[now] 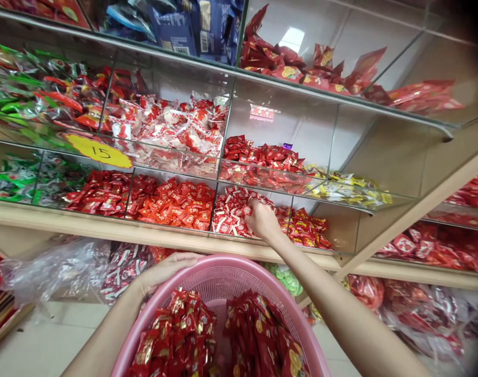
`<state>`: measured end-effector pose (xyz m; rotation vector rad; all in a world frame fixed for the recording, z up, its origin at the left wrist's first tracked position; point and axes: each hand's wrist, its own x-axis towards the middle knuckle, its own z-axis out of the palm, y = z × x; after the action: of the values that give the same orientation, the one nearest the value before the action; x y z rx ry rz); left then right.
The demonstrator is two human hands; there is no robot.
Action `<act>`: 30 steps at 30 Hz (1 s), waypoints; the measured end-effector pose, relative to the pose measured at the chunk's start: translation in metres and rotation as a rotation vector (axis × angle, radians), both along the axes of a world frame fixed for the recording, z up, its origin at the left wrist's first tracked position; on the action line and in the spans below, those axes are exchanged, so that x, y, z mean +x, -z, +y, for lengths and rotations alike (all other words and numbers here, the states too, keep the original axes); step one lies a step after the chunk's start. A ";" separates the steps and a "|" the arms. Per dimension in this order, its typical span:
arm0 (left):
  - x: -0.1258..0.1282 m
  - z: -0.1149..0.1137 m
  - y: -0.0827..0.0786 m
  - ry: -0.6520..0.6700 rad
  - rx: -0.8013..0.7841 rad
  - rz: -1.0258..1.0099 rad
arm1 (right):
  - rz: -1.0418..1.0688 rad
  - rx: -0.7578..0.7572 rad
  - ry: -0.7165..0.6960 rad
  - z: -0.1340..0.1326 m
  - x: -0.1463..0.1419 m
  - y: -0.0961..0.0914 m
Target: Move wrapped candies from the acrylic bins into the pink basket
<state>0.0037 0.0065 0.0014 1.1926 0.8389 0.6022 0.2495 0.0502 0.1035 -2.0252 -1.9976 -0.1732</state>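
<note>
A pink plastic basket (239,260) with a mesh wall stands in front of me, and my left hand (170,268) is closed over its left rim. Inside lie two heaps of red packets: gold-and-red wrapped candies (176,335) at left and red packets with an orange print (262,335) at right. My right hand (263,217) reaches into a lower shelf compartment of small red-and-white wrapped candies (229,212). Its fingers are bent and pinched at the candies, with a wrapper showing by the fingertips; the rest of the grip is hidden.
Clear dividers and glass edges frame the compartments. Orange-red candies (179,204) lie left of my right hand, red-and-yellow ones (307,228) right. A yellow tag (99,152) reads 15. Bagged goods (66,272) sit below the wooden ledge (85,222).
</note>
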 end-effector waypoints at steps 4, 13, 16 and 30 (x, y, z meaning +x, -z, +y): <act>-0.003 0.000 0.001 -0.005 0.006 0.013 | 0.198 0.090 -0.221 -0.027 0.004 -0.007; -0.002 -0.003 0.001 -0.016 0.007 0.034 | 0.227 -0.445 -0.532 -0.092 -0.022 0.079; -0.002 -0.003 0.002 -0.022 0.037 0.036 | 0.082 -0.478 -0.549 -0.090 -0.034 0.098; -0.001 -0.002 0.002 -0.031 0.041 0.051 | -0.109 -0.425 -0.560 -0.101 -0.043 0.104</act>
<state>0.0023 0.0041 -0.0004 1.2384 0.8931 0.6191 0.2066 -0.0506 -0.0002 -1.5892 -2.7654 0.2897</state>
